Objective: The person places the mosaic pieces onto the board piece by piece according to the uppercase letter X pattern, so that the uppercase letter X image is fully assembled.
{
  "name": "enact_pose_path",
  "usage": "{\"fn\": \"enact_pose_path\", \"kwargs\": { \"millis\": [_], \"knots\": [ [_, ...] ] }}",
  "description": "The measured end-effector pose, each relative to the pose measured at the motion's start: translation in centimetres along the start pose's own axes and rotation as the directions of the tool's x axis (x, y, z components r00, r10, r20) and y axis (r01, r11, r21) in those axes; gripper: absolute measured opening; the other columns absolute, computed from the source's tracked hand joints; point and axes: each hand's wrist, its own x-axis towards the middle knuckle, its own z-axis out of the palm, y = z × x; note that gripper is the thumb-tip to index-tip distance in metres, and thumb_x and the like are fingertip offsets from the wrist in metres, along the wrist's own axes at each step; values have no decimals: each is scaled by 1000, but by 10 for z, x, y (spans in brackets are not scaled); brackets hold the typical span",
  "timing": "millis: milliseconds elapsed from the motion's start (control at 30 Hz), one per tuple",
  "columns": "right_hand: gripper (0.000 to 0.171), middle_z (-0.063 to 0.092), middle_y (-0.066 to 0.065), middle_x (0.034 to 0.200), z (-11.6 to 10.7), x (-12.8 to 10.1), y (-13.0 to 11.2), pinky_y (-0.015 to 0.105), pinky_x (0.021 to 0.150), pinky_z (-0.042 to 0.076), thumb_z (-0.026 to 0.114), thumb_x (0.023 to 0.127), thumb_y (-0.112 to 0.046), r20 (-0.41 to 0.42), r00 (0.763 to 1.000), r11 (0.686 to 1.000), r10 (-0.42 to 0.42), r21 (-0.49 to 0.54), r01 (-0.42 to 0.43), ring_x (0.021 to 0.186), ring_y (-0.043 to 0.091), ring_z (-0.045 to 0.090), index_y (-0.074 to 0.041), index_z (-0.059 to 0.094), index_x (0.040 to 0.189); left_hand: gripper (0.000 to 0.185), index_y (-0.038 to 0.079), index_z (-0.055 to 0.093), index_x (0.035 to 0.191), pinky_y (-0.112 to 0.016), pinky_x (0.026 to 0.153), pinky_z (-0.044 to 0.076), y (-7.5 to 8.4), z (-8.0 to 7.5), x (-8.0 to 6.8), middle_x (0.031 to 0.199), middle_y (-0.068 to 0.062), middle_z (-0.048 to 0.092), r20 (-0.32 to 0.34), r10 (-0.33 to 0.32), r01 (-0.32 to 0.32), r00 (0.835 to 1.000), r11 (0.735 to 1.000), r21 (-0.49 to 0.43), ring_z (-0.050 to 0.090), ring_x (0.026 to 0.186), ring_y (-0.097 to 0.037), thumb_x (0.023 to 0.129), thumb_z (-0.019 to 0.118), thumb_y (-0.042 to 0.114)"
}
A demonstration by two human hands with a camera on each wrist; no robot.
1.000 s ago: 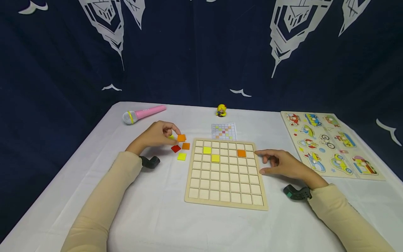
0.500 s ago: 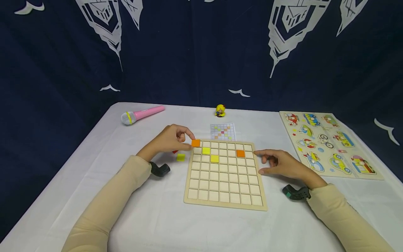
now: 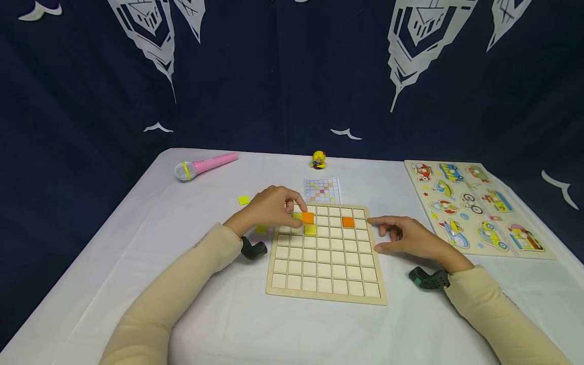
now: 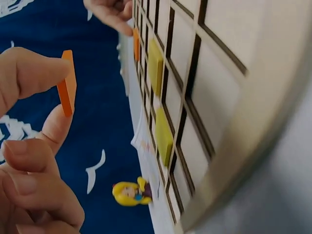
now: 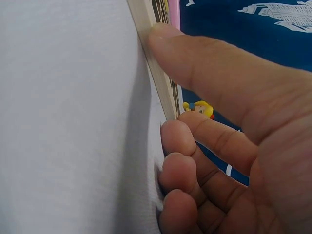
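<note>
My left hand (image 3: 274,207) pinches an orange square tile (image 3: 307,218) between thumb and index finger. The left wrist view shows this tile (image 4: 68,84) held by its edges, apart from the board. Below it is the wooden grid board (image 3: 325,299), with two yellow tiles (image 3: 310,230) and an orange tile (image 3: 349,222) in its cells. Along the board's right edge, my right hand (image 3: 408,237) rests with its thumb and index fingertips at the rim; its other fingers are bent. Up close, the right thumb (image 5: 175,53) presses the wooden edge (image 5: 163,92).
Loose yellow tiles (image 3: 244,200) lie left of the board, partly behind my left arm. A card with a coloured grid pattern (image 3: 322,190) lies beyond the board, near a yellow-haired figurine (image 3: 318,160). A pink microphone (image 3: 207,165) is back left, a vehicle puzzle board (image 3: 476,210) right.
My left hand has carried the orange tile rightward from the loose tiles to over the board's upper left cells. The right hand has stayed at the board's edge.
</note>
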Motion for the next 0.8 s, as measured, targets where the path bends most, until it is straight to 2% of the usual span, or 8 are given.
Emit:
{"fn": "enact_pose_path", "kwargs": {
  "millis": [333, 500, 633, 800],
  "knots": [
    [64, 59, 5, 100, 0, 0, -1, 26, 63, 42, 90, 87, -7, -1, 1000, 1000, 12, 14, -12, 72, 9, 48, 12, 62, 141, 25, 18, 82, 103, -24, 58, 33, 20, 16, 16, 66, 9, 53, 5, 28, -28, 1000, 998, 64, 44, 60, -6, 82, 91, 26],
    [65, 59, 6, 100, 0, 0, -1, 26, 64, 42, 90, 87, -7, -1, 999, 999, 33, 27, -33, 72, 10, 48, 12, 61, 143, 27, 20, 82, 103, -25, 58, 35, 28, 24, 24, 66, 9, 53, 41, 21, -24, 999, 995, 95, 46, 60, -7, 83, 94, 32],
    [66, 59, 6, 100, -1, 0, -1, 26, 63, 42, 90, 87, -8, 0, 999, 999, 36, 19, -36, 72, 10, 48, 12, 61, 143, 23, 21, 82, 103, -27, 61, 40, 35, 30, 30, 70, 8, 56, 66, 7, -16, 998, 991, 130, 50, 64, -8, 84, 92, 30],
    [66, 60, 6, 100, -1, 1, 0, 26, 63, 42, 90, 87, -8, -2, 999, 999, 32, 8, -32, 71, 10, 48, 11, 61, 143, 22, 25, 82, 101, -31, 67, 46, 41, 35, 36, 79, 7, 63, 77, -15, 0, 997, 982, 187, 56, 72, -10, 85, 92, 36]
  ]
}}
